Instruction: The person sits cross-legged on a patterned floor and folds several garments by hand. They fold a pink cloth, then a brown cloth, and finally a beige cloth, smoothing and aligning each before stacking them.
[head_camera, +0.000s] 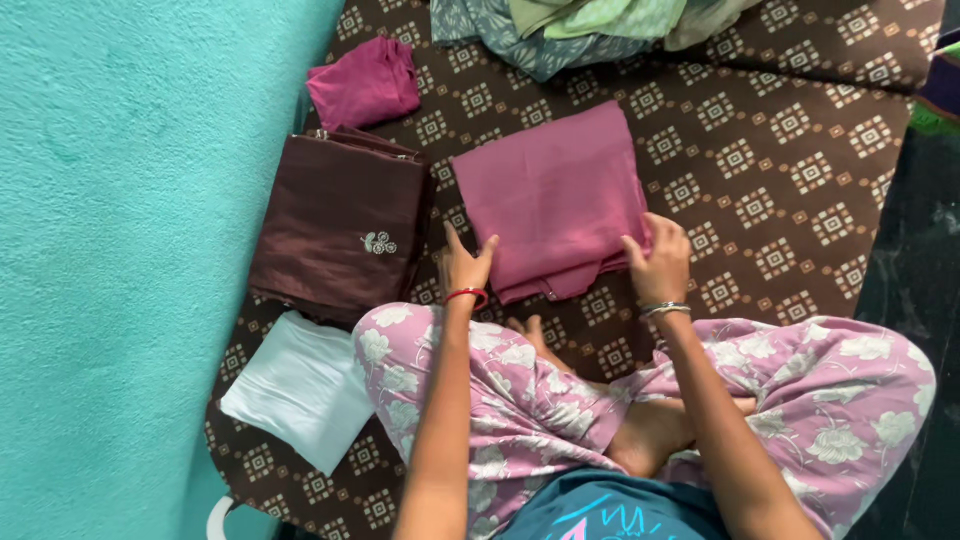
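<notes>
Nearest, both hands grip the near edge of a folded pink cloth (555, 195) mid-mat (780, 200): left hand (465, 265) fingers spread wide, right hand (658, 258) fingers pinching. Beyond, toward the far edge, lies a green-grey fabric pile (560, 30).

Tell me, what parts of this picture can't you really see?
- Heap of grey-green clothes: head view, cut off by the top edge.
- Layers under the folded pink cloth: covered by its own top fold.
- Left hand and right hand: their palms face down on the cloth.
- White round thing: cut off by the bottom edge.
</notes>
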